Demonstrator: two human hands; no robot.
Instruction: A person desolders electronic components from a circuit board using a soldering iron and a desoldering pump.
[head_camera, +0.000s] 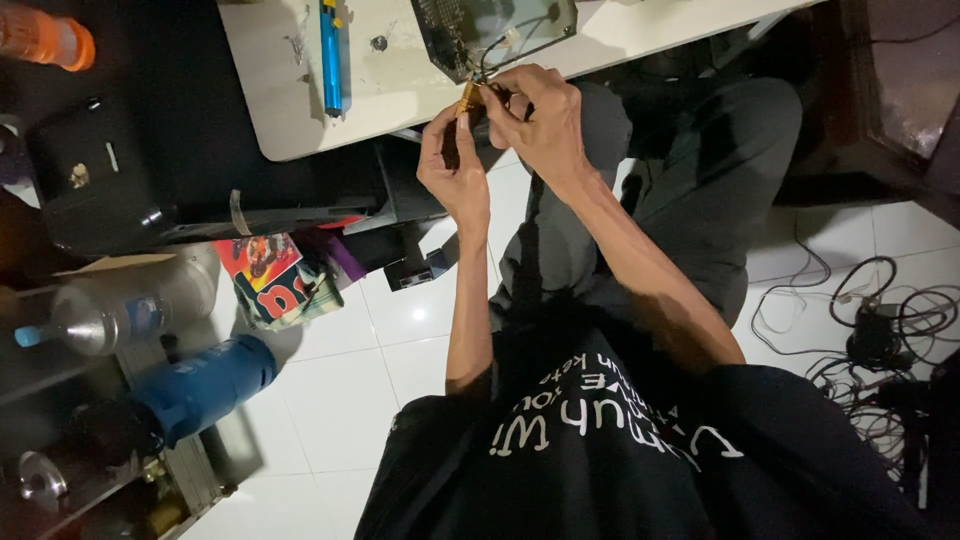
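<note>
Fingers of left hand (452, 160) and right hand (535, 115) pinched on brass fitting (468, 97) at counter (300, 110) edge; mid-assembly, next move needs steady twist

At the top centre of the frame, a golden-brass small part (469, 97) shows between the fingers; beside it, upper left, a bright blue tool (331, 55) lies on the cream-white table (290, 110). An orange bottle (45, 38) sits in the top left corner; lower left stands a blue gas cylinder (205, 388). The floor tiles (340, 400) are glossy white, the shirt (620, 470) black with white lettering
</note>
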